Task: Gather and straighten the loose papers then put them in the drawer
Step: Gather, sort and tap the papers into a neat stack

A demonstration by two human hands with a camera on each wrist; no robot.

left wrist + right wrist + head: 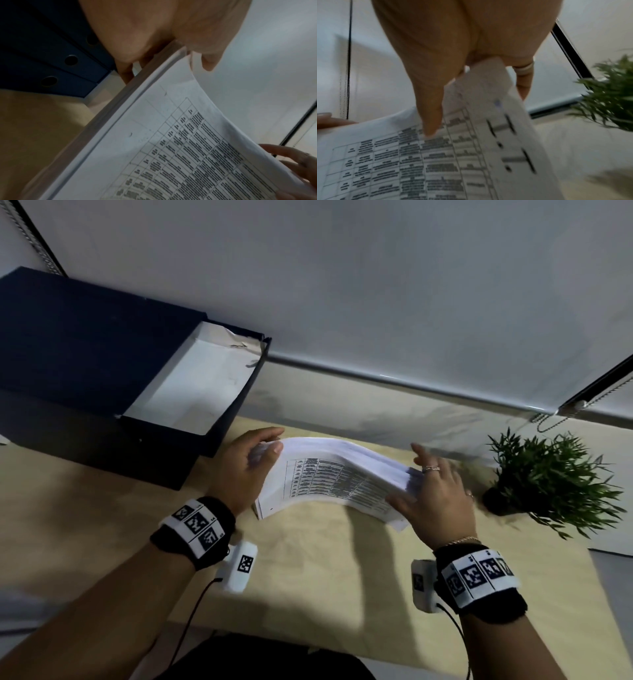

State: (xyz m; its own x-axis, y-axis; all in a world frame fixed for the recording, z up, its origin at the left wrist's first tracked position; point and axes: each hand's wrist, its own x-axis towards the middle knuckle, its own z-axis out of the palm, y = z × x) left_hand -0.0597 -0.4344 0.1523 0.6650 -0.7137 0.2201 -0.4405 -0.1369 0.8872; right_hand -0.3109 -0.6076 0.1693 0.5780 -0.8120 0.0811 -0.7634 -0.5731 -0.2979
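Observation:
A stack of printed papers (329, 474) with a table of text on top hangs bowed above the wooden table (308, 559). My left hand (265, 445) grips its left edge, thumb (207, 63) on top and fingers beneath. My right hand (421, 481) holds the right edge, thumb (429, 108) pressed on the top sheet (419, 162), the other fingers spread behind the edge. The sheet edges (130, 111) look roughly lined up. At the upper left a dark blue drawer unit (68, 344) has its top drawer (191, 381) pulled out, showing a white lining.
A small potted green plant (551, 484) stands on the table just right of my right hand. A grey roller blind (376, 285) with bead chains hangs behind the table. Lower drawer fronts with round finger holes (71, 60) face the table.

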